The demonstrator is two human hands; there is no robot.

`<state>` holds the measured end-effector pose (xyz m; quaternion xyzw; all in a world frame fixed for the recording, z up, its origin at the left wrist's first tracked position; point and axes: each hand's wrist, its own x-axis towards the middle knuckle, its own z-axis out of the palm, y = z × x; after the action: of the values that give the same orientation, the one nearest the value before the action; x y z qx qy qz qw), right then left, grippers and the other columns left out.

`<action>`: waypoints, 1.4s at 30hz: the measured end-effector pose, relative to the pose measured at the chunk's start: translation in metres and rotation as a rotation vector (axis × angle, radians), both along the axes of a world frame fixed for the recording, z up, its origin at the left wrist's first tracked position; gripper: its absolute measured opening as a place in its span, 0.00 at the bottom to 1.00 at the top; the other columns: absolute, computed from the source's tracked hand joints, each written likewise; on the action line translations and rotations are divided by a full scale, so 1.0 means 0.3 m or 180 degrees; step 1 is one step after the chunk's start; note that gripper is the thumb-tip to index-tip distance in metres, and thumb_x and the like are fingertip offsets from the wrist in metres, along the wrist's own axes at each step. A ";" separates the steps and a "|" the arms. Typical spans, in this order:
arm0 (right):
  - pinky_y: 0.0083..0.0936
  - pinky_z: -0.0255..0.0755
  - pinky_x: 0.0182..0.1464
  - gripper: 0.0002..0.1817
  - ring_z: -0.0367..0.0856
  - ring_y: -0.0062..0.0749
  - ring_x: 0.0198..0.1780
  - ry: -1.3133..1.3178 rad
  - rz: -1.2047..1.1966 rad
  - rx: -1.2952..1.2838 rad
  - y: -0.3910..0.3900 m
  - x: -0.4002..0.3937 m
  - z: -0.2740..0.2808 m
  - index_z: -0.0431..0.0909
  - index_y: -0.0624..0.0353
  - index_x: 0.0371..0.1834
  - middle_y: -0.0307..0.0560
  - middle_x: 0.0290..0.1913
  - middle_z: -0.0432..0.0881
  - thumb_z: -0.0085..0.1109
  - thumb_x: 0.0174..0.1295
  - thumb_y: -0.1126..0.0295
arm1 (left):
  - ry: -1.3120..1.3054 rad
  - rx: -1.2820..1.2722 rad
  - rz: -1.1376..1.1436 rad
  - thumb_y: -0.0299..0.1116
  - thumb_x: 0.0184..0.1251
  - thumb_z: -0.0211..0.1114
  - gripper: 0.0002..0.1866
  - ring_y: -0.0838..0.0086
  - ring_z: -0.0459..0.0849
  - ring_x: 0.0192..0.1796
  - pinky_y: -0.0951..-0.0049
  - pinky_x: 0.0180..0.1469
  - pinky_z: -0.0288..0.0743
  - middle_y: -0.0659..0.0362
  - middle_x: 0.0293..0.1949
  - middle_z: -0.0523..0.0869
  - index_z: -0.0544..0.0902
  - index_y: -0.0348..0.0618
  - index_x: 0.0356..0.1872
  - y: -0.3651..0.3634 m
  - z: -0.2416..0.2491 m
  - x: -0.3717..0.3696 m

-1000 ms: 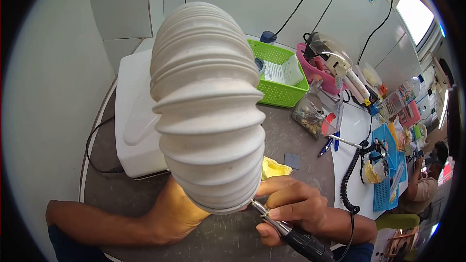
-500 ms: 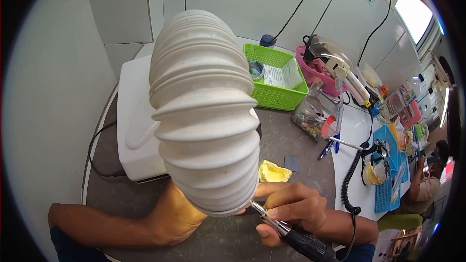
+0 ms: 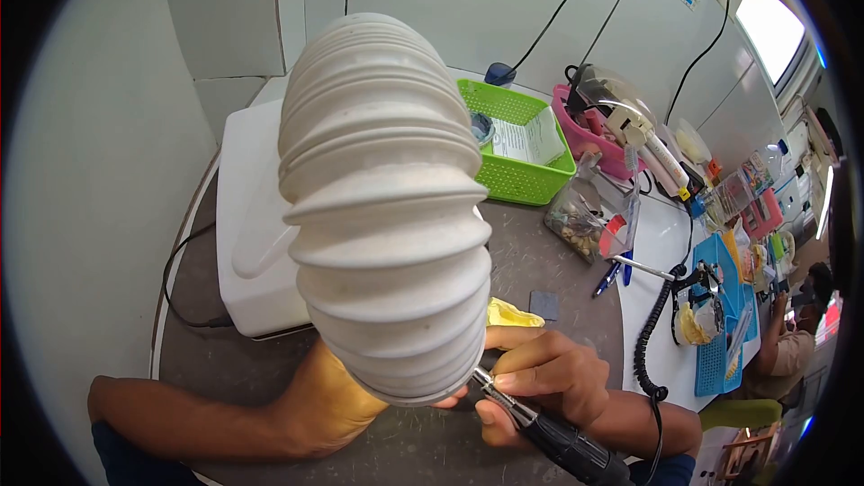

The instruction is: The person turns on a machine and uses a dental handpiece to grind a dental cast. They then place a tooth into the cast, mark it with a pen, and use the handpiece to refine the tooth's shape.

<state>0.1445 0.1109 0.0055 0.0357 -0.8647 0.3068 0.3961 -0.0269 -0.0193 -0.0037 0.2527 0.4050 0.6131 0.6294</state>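
Observation:
A black-and-silver rotary handpiece is pinched between the thumb and fingers of my right hand. Its silver tip points up and left, to the lower rim of a white ribbed flexible duct that fills the middle of the view. The duct's rim hides where the tip ends. My left hand reaches under the duct, with its fingers mostly behind it, so I cannot see what it holds. Just beyond my right hand lies a yellow dental cast, partly covered by the duct, beside a small grey square.
A white machine housing stands behind the duct at left. Beyond are a green basket, a pink basket and a clear box. On the right are pens, a coiled cord, blue baskets and a seated person.
The duct appears slightly farther right and covers more of the yellow cast. My right hand and the handpiece have shifted a little to the right in view.

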 end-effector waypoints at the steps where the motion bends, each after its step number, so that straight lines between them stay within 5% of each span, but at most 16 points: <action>1: 0.26 0.81 0.35 0.24 0.89 0.46 0.41 0.0006 0.0003 -0.0018 0.000 0.000 -0.001 0.71 0.59 0.43 0.47 0.33 0.80 0.76 0.46 0.75 | 0.0001 -0.0001 -0.0002 0.20 0.59 0.72 0.16 0.71 0.88 0.45 0.72 0.50 0.86 0.52 0.42 0.88 0.81 0.31 0.48 0.000 -0.001 0.002; 25: 0.26 0.81 0.35 0.24 0.89 0.45 0.43 -0.0280 -0.0092 -0.0193 -0.010 0.014 0.010 0.73 0.52 0.45 0.40 0.33 0.81 0.77 0.46 0.73 | 0.0174 -0.0146 0.0032 0.23 0.60 0.72 0.14 0.74 0.87 0.46 0.74 0.51 0.82 0.56 0.42 0.89 0.83 0.34 0.47 -0.006 0.003 0.005; 27: 0.26 0.81 0.35 0.24 0.89 0.45 0.43 -0.0290 -0.0043 -0.0210 -0.007 0.013 0.012 0.73 0.52 0.45 0.41 0.33 0.81 0.77 0.46 0.73 | 0.0544 -0.0054 -0.0027 0.23 0.70 0.63 0.11 0.69 0.87 0.46 0.73 0.53 0.85 0.49 0.43 0.85 0.79 0.30 0.50 -0.004 0.011 0.005; 42: 0.26 0.81 0.36 0.24 0.89 0.46 0.44 -0.0221 0.0021 -0.0198 -0.006 0.013 0.011 0.72 0.54 0.44 0.41 0.32 0.80 0.76 0.46 0.73 | 0.0189 -0.0091 0.0040 0.21 0.69 0.62 0.12 0.68 0.87 0.48 0.73 0.54 0.85 0.48 0.45 0.84 0.78 0.29 0.51 -0.003 0.022 0.012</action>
<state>0.1485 0.1092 0.0087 0.0156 -0.8678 0.3360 0.3658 -0.0233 -0.0203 0.0029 0.2593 0.4338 0.6035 0.6168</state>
